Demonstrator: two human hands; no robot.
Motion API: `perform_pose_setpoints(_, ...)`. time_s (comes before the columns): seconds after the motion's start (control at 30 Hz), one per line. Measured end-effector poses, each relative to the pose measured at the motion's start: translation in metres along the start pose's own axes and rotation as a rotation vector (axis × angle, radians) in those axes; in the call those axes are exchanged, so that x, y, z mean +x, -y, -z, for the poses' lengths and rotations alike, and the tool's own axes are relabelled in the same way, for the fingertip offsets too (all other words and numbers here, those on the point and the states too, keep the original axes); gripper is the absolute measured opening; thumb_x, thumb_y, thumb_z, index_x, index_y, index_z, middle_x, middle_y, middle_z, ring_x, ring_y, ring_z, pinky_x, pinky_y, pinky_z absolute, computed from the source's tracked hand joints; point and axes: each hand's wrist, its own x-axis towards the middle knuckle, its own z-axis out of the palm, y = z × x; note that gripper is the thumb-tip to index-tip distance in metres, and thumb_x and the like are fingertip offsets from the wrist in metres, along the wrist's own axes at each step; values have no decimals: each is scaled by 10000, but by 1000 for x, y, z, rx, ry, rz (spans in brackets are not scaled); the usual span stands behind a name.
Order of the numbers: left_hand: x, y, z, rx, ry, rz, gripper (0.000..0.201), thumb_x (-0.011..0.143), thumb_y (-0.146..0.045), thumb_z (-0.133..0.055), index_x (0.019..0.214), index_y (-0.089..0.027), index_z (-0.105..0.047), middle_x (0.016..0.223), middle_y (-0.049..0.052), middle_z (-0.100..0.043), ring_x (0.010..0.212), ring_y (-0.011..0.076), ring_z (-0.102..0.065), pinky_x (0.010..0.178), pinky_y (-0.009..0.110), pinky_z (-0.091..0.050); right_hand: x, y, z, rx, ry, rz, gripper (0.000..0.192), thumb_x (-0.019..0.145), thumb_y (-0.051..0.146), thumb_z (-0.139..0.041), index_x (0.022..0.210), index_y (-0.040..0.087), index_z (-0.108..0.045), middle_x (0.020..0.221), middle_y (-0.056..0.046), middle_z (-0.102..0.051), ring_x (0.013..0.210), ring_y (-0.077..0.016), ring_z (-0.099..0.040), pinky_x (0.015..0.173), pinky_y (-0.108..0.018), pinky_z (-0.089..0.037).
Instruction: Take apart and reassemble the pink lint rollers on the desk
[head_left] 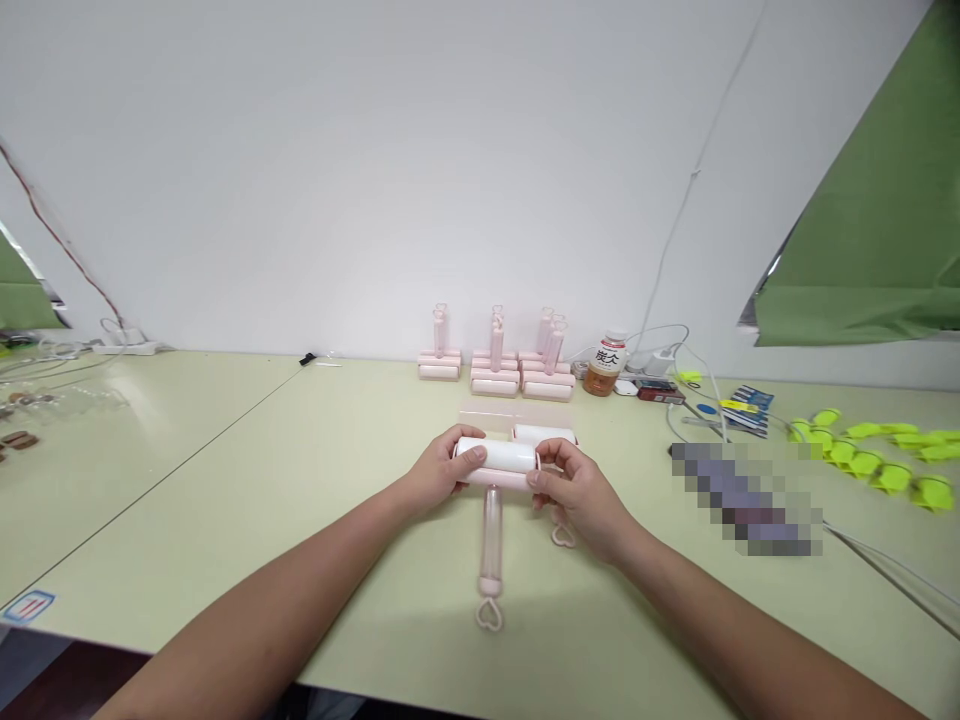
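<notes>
The lint roller (496, 462) lies on the table (225, 500) in front of the person, its pink handle (491, 540) pointing back at them. The left hand (439, 468) grips one end of the white roll, and the right hand (574, 490) grips the other. It looks about half put together, though the ends are hidden. Just behind the roller lies a second roller (545, 434). Further behind the roller, finished rollers (496, 372) stand by the wall, beside a bottle (605, 364).

Lint roller (495, 462) btwn both hands: white roll smooth, slightly glossy; pink plastic handle, semi-clear. Table (225, 480) under hands: pale green, smooth matt laminate. Bottle (606, 364) beyond right hand: clear plastic.
</notes>
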Motion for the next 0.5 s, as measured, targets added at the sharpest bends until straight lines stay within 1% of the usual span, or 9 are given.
perform_pose_setpoints(0.1, 1, 3, -2, 13, 7, -13, 528, 797, -637, -569, 1087, -205, -482, 636, -67, -433, 470, 71, -393, 421, 189, -303, 1, 1, -2, 35, -12, -31, 423, 600, 366, -768, 867, 225, -470, 672, 49, -545, 494, -114, -543, 346, -169, -231)
perform_pose_setpoints(0.2, 1, 5, -3, 39, 14, -47, 506, 824, -647, -526, 1066, -206, -472, 639, -65, -439, 486, 72, -403, 444, 189, -320, 1, 3, -3, 63, -25, -30, 409, 585, 359, -772, 824, 224, -468, 702, 42, -537, 524, -120, -557, 331, -167, -238)
perform_pose_setpoints(0.37, 0, 5, -3, 76, 6, -64, 510, 827, -667, -496, 1037, -203, -476, 633, -62, -443, 491, 82, -416, 455, 197, -324, 1, 3, -3, 47, -27, 5, 376, 602, 369, -767, 797, 231, -477, 624, 51, -505, 489, -108, -474, 320, -172, -248)
perform_pose_setpoints(0.5, 0, 5, -2, 89, 2, -67, 500, 822, -658, -514, 1027, -203, -484, 622, -66, -433, 490, 80, -400, 469, 200, -318, 1, 1, -3, 55, -37, 28, 361, 594, 352, -761, 783, 234, -478, 611, 54, -495, 473, -95, -435, 332, -181, -259)
